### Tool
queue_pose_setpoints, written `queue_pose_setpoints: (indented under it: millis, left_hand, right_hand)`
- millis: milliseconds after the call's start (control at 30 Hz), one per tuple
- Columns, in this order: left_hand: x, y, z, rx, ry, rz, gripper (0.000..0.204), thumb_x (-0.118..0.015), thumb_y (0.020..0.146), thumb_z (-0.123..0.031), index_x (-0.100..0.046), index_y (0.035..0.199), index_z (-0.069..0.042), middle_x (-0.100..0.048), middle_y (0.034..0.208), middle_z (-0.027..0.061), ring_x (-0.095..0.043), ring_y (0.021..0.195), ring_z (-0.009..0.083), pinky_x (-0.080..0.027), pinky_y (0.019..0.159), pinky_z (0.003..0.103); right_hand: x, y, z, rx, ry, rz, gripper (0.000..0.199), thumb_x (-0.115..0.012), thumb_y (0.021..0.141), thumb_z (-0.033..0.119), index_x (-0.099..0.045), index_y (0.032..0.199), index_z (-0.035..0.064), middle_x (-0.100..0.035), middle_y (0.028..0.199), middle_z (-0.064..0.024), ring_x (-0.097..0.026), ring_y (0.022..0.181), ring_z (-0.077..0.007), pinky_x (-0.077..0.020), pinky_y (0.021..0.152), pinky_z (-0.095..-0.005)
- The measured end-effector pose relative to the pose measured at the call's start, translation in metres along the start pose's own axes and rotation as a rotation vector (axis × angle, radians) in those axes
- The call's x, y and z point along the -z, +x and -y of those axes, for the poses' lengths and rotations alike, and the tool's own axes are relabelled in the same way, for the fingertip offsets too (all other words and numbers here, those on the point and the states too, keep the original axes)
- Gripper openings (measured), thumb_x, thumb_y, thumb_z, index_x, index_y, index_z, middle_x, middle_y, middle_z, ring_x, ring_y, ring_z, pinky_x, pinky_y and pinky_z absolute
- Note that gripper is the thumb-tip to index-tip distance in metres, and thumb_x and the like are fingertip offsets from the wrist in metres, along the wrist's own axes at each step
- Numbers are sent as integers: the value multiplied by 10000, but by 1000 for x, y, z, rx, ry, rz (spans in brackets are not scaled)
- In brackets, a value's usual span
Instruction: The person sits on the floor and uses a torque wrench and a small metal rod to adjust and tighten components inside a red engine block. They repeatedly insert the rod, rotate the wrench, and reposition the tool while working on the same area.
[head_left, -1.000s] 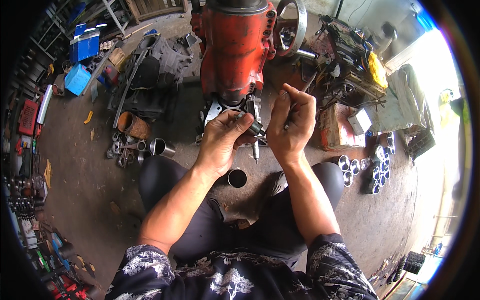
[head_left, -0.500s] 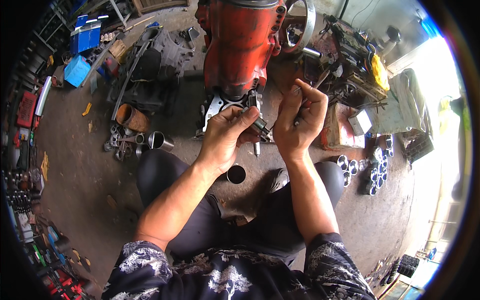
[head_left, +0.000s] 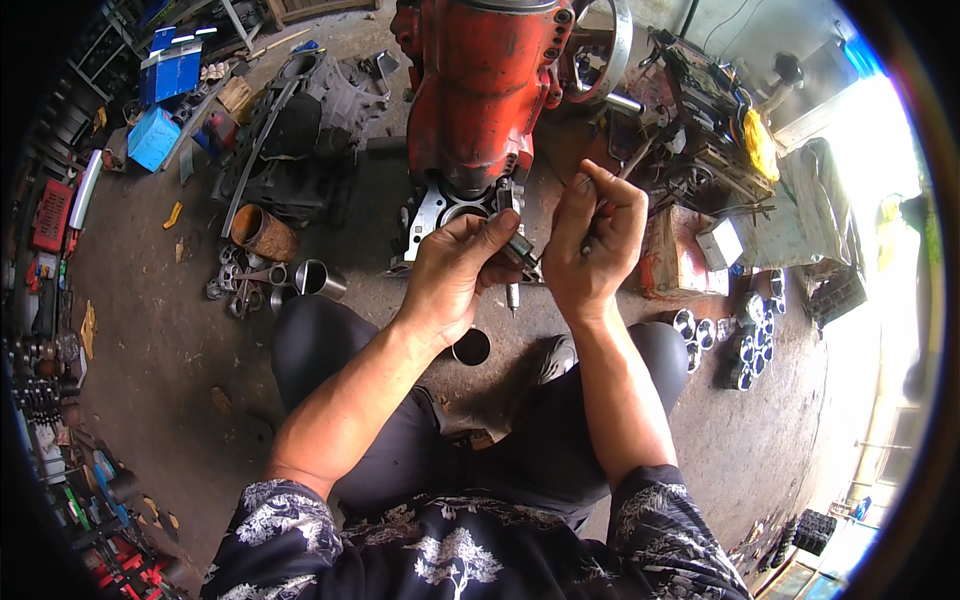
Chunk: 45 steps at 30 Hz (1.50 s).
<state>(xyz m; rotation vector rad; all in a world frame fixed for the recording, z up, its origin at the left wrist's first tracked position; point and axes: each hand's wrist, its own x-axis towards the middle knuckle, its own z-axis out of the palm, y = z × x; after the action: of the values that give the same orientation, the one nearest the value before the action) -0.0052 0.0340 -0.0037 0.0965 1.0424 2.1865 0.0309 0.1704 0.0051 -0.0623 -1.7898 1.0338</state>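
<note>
Between the thumb and fingers of my left hand point(head_left: 440, 275) is a short, dark grey metal cylinder point(head_left: 519, 248), its narrower end pointing right. My right hand point(head_left: 597, 245) is beside it with thumb and index finger pinched together and the other fingers curled. Something small and thin shows at those fingertips, too small to name. Just beyond both hands stands a large red machine casing point(head_left: 475, 100), with a bare silver metal block point(head_left: 428, 218) at its foot. A slim pointed metal piece point(head_left: 513, 297) shows below the cylinder.
A dark-mouthed metal sleeve point(head_left: 471, 347) stands on the floor between my legs. To the left are a rusty can point(head_left: 264, 233), connecting rods point(head_left: 245, 285) and a shiny sleeve point(head_left: 322, 281). Several pistons point(head_left: 755, 350) and a worn box point(head_left: 685, 255) are to the right.
My right hand has shifted slightly left, closer to the cylinder. My left hand keeps its hold on the cylinder, nearly unmoved.
</note>
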Motion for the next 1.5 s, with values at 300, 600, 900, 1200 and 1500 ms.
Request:
queue_pose_setpoints:
  millis: [300,600,900,1200,1500]
  left_hand:
    - [-1,-1,0,27,-16,3,248,-723,916,-289,-614,838,-80,-666,765,32,-660,655,117,-570,610,259]
    - [0,-1,1,18,-28,18,228,-668,952,-294,-650,944,-67,-673,834,24,-661,674,108,-586,606,242]
    - [0,-3,-2,36,-52,-23,231,-677,948,-292,-645,890,-71,-688,826,25,-666,678,92,-587,628,224]
    - [6,-2,-2,0,35,6,227,-647,962,-301,-690,956,-77,-678,848,-12,-654,728,73,-592,637,223]
    - [11,-2,-1,-43,53,30,234,-643,966,-278,-693,993,-51,-692,906,19,-668,804,92,-603,683,276]
  right_hand:
    - [-1,1,-2,-9,17,-7,115,-519,1013,62,-511,1111,2,-524,687,12,-448,551,-10,-342,486,-165]
    - [-2,-1,-1,-39,54,-7,116,-522,1004,33,-514,1113,-7,-540,708,1,-475,563,-20,-370,500,-169]
    - [7,2,-1,352,-173,102,161,-535,963,-33,-529,1122,-59,-621,817,-71,-549,636,-51,-446,559,-192]
    - [2,-5,-4,92,-56,101,143,-524,982,-4,-510,1112,-61,-595,766,-46,-536,609,-49,-427,530,-199]
    - [-4,-12,2,-95,72,75,62,-512,998,2,-516,1055,-21,-556,734,-19,-494,620,-41,-407,541,-202]
